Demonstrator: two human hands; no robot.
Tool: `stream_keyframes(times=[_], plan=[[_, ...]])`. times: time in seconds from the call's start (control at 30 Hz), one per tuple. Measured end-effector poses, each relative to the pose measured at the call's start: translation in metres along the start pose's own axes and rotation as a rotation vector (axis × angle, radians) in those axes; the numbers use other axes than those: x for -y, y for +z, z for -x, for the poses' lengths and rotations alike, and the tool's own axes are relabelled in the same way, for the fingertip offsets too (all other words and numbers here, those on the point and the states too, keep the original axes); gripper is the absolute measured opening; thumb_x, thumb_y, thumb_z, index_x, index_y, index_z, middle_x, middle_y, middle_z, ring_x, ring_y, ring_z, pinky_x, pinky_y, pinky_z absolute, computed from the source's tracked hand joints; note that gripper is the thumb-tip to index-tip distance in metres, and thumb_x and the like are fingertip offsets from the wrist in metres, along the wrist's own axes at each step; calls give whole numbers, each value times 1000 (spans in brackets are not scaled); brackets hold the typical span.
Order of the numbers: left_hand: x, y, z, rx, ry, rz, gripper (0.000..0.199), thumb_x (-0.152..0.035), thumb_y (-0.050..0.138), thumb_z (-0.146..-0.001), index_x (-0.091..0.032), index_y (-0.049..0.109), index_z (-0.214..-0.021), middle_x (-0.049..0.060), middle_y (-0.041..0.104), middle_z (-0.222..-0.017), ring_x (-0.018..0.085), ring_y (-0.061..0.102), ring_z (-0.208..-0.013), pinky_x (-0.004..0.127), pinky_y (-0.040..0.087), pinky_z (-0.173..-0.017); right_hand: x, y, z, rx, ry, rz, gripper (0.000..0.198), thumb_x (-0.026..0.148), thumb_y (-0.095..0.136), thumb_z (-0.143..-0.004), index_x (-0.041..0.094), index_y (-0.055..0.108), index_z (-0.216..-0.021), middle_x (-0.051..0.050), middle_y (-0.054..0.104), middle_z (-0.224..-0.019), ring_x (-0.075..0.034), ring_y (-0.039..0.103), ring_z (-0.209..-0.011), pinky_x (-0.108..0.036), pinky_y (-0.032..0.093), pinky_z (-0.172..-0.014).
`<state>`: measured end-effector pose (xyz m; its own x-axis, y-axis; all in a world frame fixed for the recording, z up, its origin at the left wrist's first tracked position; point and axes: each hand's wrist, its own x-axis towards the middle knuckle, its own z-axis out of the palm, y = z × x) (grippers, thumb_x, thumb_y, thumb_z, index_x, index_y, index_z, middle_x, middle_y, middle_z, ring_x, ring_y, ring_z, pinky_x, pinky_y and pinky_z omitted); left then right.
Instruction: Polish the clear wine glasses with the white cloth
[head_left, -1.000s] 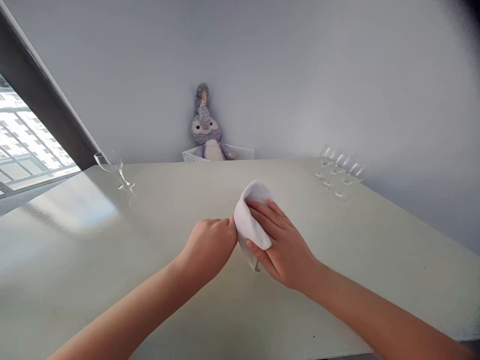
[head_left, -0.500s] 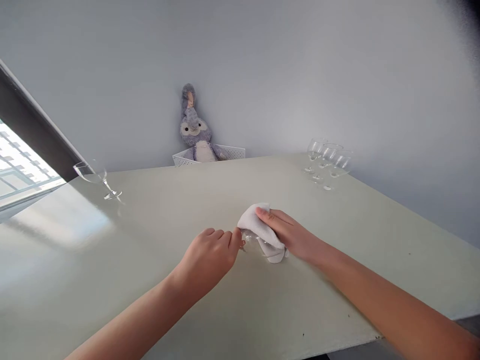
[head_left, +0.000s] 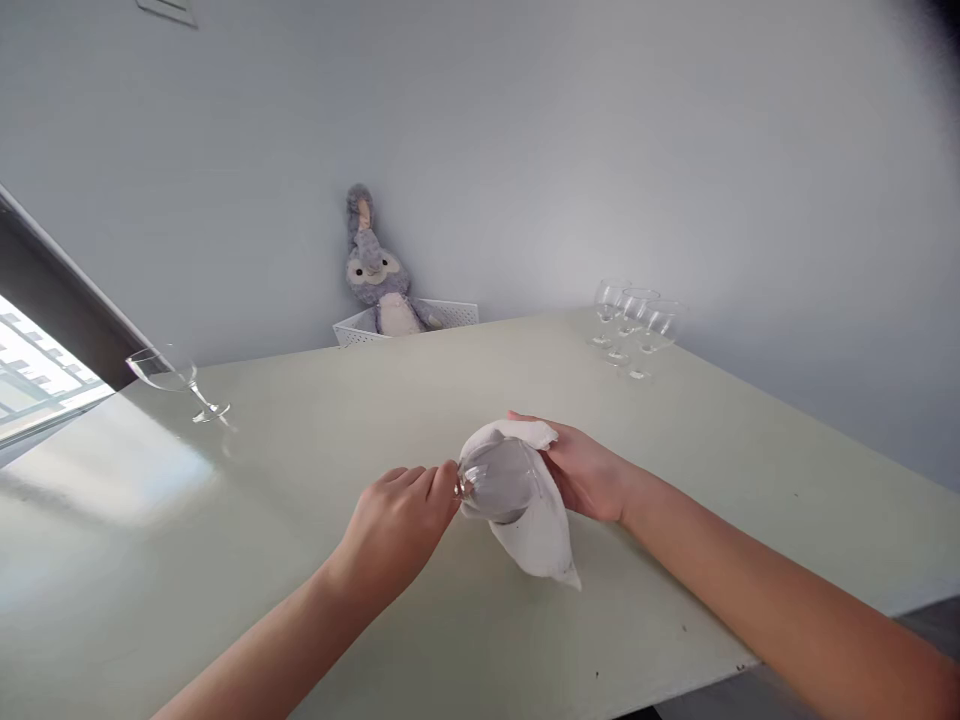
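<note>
My left hand (head_left: 409, 520) is closed round the stem of a clear wine glass (head_left: 499, 482), which lies tilted on its side with the bowl toward the right. A white cloth (head_left: 534, 535) wraps behind and beneath the bowl, and one corner hangs down toward the table. My right hand (head_left: 589, 472) holds the cloth from the right, against the far side and rim of the glass. Most of its fingers are hidden behind the cloth. The foot of the glass is hidden by my left hand.
On the pale table (head_left: 360, 410), one wine glass (head_left: 199, 390) stands at the left. Three more glasses (head_left: 637, 325) stand grouped at the back right. Behind the far edge, a grey plush toy (head_left: 382, 275) sits in a white basket (head_left: 459, 314) by the wall.
The cloth has moved from over the top of the glass to behind and under it, so the bowl now shows. My right hand has turned, its thumb going behind the cloth.
</note>
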<state>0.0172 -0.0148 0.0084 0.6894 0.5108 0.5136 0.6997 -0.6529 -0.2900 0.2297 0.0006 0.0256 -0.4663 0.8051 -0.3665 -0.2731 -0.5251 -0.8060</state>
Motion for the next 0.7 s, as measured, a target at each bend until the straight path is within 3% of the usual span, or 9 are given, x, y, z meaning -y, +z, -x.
stream_keyframes(times=[0.13, 0.27, 0.4, 0.5, 0.6, 0.7], plan=[[9, -4, -3, 40, -144, 62, 10, -19, 46, -87, -18, 44, -77, -6, 50, -51, 11, 44, -41, 22, 24, -40, -2, 3, 0, 94, -85, -75, 22, 27, 43, -88, 18, 63, -92, -4, 66, -83, -17, 61, -74, -27, 47, -65], [18, -12, -4, -63, -152, 19, 5, -19, 45, -87, -17, 46, -82, -6, 48, -50, 11, 43, -41, 22, 25, -41, -4, 7, 3, 130, -199, -173, 25, 20, 41, -87, 19, 62, -101, -4, 68, -87, -18, 64, -80, -28, 50, -70], [25, -18, -5, -143, -117, -56, 7, -18, 46, -86, -15, 50, -90, -4, 51, -52, 12, 46, -45, 23, 27, -44, -3, 13, 7, 152, -155, -250, 27, 18, 40, -86, 19, 62, -103, -4, 68, -87, -18, 65, -82, -28, 51, -72], [34, -19, -3, -51, -261, -21, 12, -23, 43, -88, -17, 53, -86, -3, 49, -49, 12, 43, -43, 23, 23, -44, -3, 14, 8, 127, -125, -273, 26, 19, 40, -86, 18, 62, -101, -4, 69, -85, -19, 65, -81, -30, 51, -73], [43, -19, -2, 143, -582, 290, 23, -37, 42, -89, -20, 54, -97, -5, 47, -51, 12, 38, -43, 23, 22, -44, -3, 10, 7, 110, -135, -248, 27, 24, 40, -86, 20, 64, -97, -4, 69, -85, -19, 65, -83, -31, 51, -74], [50, -16, -2, 215, -833, 872, 43, -50, 46, -85, -26, 47, -121, -7, 41, -55, 11, 39, -48, 22, 29, -47, -1, 8, 4, 71, -263, -190, 24, 26, 42, -85, 23, 64, -94, -3, 68, -90, -20, 63, -85, -32, 50, -74]])
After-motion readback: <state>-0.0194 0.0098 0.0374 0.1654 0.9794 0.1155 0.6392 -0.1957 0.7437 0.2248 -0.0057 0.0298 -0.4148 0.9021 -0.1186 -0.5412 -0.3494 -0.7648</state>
